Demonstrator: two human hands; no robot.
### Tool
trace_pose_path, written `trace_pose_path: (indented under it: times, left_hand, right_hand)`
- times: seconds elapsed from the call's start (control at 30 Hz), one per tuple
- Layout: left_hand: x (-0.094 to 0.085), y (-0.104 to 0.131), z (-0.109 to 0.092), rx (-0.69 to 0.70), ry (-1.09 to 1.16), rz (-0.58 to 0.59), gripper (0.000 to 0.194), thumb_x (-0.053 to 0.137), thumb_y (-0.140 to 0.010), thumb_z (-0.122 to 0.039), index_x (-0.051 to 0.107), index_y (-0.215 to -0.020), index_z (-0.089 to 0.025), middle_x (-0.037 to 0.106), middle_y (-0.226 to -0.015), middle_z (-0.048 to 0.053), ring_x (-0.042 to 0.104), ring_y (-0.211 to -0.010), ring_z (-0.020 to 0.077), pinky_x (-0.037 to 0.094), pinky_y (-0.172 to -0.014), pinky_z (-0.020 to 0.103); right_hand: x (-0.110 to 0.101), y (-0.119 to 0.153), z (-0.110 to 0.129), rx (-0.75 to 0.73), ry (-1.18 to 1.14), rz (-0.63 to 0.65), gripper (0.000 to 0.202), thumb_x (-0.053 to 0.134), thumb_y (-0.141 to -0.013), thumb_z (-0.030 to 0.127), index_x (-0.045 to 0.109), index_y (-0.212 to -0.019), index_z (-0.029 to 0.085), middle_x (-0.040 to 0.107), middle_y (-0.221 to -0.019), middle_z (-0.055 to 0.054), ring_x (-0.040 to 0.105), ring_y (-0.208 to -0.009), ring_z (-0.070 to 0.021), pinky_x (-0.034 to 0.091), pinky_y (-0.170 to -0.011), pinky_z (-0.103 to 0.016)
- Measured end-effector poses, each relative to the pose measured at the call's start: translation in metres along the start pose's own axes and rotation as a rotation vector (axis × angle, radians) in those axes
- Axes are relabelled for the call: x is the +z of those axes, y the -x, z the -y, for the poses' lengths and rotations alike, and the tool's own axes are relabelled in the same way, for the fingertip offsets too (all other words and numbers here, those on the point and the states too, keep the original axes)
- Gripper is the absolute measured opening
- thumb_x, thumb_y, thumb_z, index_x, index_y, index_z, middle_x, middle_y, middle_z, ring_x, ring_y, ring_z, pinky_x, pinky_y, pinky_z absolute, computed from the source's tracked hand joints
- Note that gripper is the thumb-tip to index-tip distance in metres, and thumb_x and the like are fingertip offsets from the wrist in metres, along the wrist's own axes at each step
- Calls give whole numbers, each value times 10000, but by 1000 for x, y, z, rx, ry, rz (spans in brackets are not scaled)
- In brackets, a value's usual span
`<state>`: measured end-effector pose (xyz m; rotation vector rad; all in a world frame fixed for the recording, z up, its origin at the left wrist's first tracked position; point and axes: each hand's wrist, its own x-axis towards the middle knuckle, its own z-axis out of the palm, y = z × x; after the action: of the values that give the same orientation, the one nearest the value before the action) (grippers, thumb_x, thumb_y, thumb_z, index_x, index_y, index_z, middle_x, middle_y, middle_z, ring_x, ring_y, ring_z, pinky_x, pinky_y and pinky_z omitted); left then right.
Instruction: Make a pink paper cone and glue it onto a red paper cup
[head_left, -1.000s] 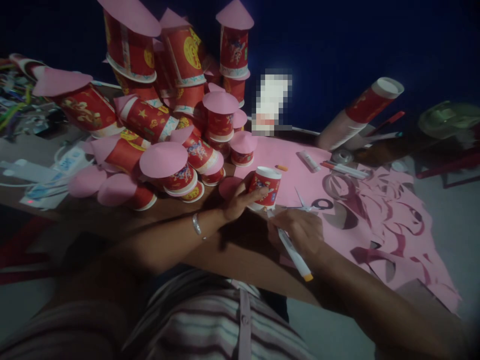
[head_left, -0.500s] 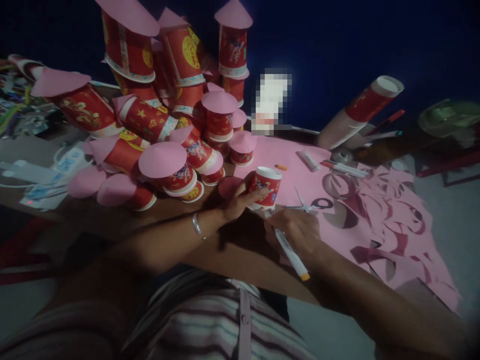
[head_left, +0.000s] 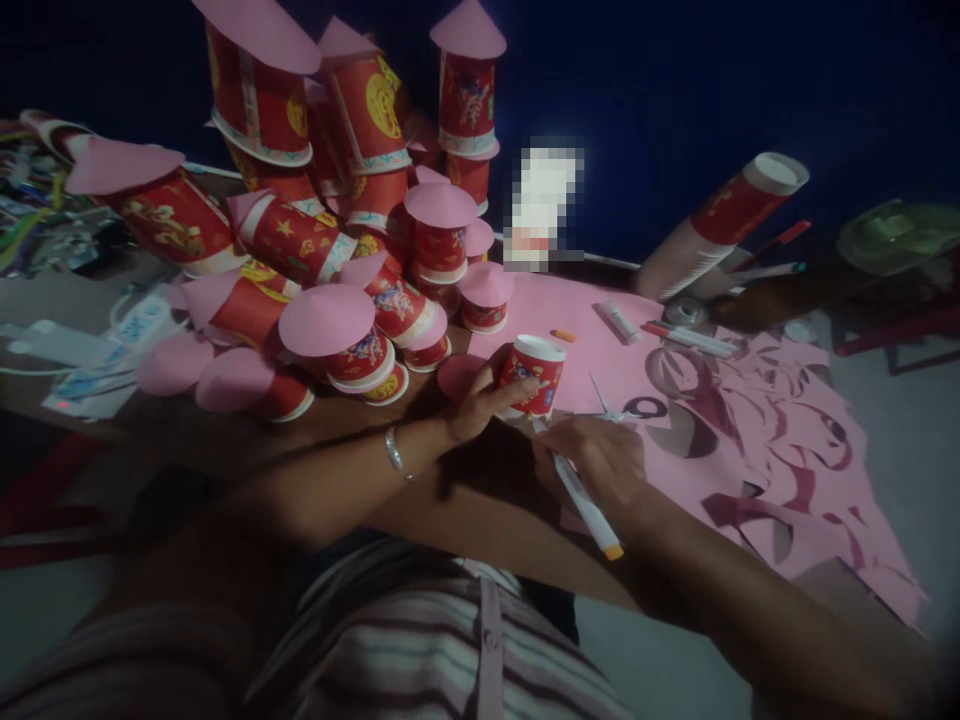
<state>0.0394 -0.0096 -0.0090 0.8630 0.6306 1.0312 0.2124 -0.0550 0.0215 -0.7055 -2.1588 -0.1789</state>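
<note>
My left hand (head_left: 482,402) is wrapped round a red paper cup (head_left: 541,376) with a printed figure, its white end up. Closed on a white marker (head_left: 585,503) with an orange butt end, my right hand (head_left: 596,455) holds the marker's tip at the cup's lower edge. Just left of the cup, partly behind my left hand, lies a pink paper disc (head_left: 459,376). Beyond my right hand, scissors (head_left: 611,405) rest on a large pink paper sheet (head_left: 559,300).
To the left stand several red cups with pink paper cones (head_left: 328,320), some stacked into towers. Cut pink scraps (head_left: 795,440) cover the right side. Behind lie a glue stick (head_left: 619,322), an orange cap (head_left: 563,336) and a tilted stack of cups (head_left: 739,210).
The marker and my right hand have shifted very slightly to the right. My left hand and the cup stay nearly in place.
</note>
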Motion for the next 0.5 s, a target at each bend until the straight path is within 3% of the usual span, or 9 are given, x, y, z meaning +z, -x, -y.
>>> trace_pose_path:
  times: [0.5]
  left_hand:
    - [0,0,0,-13,14,0,450,788,-806,-406,615,-1153,-177,719,-1107,98,675,-1051,269,508,-937,401]
  right_hand:
    - [-3,-6,3,22,15,12,185,640,-836,34,548,-873,191,621,-643,36,552,-521,-102,453,-517,-244]
